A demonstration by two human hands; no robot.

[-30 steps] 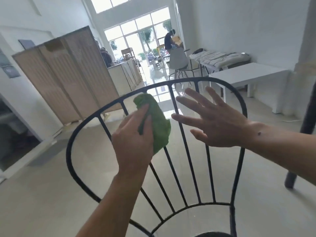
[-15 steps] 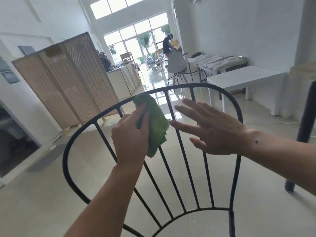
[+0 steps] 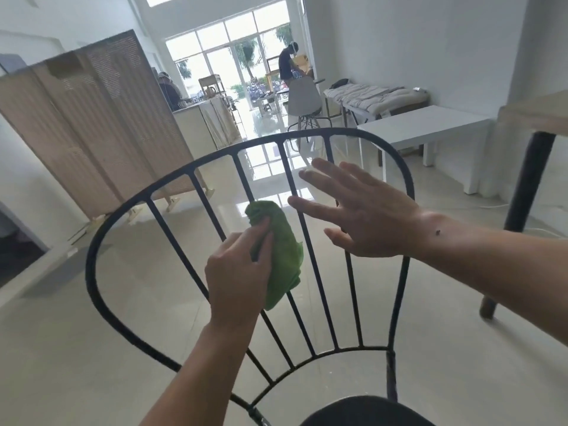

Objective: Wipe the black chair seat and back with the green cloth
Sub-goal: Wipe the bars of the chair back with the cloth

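since left grip [image 3: 236,281] is clamped on green cloth [image 3: 284,253] against a chair back [image 3: 281,142] spindle, wipe full length; right grip [image 3: 368,222] is apart, use it to brace.

White table [image 3: 430,124], wooden screen [image 3: 92,124]

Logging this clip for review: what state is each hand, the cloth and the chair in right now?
Chair back, upright.
Seat, partly in view, bare where visible.
Green cloth, bunched, pressed against one bar.
Left hand, gripping it.
Right hand, open, fingers spread, holding nothing.
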